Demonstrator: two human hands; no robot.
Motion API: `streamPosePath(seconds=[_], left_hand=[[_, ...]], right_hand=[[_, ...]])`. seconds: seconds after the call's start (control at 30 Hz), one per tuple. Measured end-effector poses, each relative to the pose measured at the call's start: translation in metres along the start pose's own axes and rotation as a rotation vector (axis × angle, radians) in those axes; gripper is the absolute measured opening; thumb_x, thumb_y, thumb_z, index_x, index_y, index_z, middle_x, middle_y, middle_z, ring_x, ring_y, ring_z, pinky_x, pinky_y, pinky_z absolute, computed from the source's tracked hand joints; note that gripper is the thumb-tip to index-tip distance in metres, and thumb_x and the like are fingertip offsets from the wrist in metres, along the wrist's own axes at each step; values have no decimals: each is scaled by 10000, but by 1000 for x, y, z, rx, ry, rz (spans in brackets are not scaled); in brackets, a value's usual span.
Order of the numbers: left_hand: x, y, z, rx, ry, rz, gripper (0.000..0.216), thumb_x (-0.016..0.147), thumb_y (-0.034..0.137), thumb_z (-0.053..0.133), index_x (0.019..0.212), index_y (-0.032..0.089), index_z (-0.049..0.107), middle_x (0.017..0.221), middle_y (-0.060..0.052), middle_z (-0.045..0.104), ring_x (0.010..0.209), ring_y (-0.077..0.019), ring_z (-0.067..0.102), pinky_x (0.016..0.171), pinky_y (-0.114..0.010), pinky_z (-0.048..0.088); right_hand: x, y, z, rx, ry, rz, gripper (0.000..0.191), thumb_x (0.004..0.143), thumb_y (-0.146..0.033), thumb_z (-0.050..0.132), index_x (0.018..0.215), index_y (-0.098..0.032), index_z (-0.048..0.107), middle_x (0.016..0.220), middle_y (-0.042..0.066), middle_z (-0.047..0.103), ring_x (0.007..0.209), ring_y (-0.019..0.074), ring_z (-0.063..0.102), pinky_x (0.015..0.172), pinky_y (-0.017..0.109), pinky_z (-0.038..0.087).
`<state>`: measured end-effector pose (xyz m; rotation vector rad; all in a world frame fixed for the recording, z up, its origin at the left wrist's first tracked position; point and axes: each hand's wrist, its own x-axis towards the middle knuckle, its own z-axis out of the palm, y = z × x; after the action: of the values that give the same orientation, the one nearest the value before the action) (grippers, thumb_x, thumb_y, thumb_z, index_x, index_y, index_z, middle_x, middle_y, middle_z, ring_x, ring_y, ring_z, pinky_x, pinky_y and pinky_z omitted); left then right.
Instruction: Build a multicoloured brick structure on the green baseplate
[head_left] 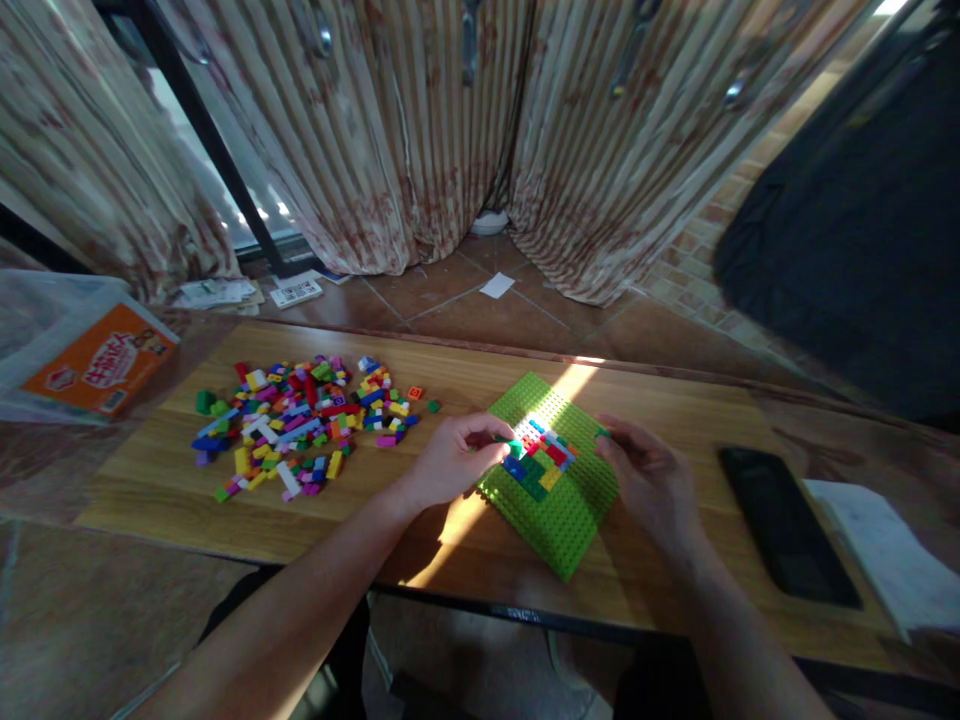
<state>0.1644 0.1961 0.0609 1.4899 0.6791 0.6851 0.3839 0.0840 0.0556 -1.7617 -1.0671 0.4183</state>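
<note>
A green baseplate (577, 545) lies turned cornerwise on the wooden table, with a patch of coloured bricks (540, 465) built on its middle. My left hand (454, 460) reaches over the plate's left side, thumb and forefinger pinching a small green brick (516, 449) at the edge of that patch. At the plate's right edge, my right hand (649, 475) is closed, and a bit of a second green brick (602, 433) shows at its fingertips. The rest of that brick is hidden by the fingers.
Loose bricks in many colours (300, 425) spread over the table's left half. A dark phone-like slab (787, 525) and white paper (885, 545) lie at the right. Beyond the left end stands a clear plastic box (45, 330) with an orange label. Curtains (450, 130) hang behind.
</note>
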Motion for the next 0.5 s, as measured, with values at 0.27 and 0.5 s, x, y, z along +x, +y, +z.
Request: streamPosePath(seconds=[0.27,0.5], left_hand=[[2,-3,-4,49,42,22,130,751,209,657,866,156,684,734,-2,637,661,-112,565,628,-229,445],[3,-6,-3,75,59,29,127,755,201,646,867,155,686,739,-6,640,663,-116,564,634,-240,452]], right_hand=[[-4,-3,-8,-157,-150,-34,223,820,-341,612,962,-202,713,927,59,747,828,206,688,721,317,544],[-11,-8,-16,-196,-234,-73,169,847,-336,619,940,-231,714,900,27,740,814,188,682,718,297,533]])
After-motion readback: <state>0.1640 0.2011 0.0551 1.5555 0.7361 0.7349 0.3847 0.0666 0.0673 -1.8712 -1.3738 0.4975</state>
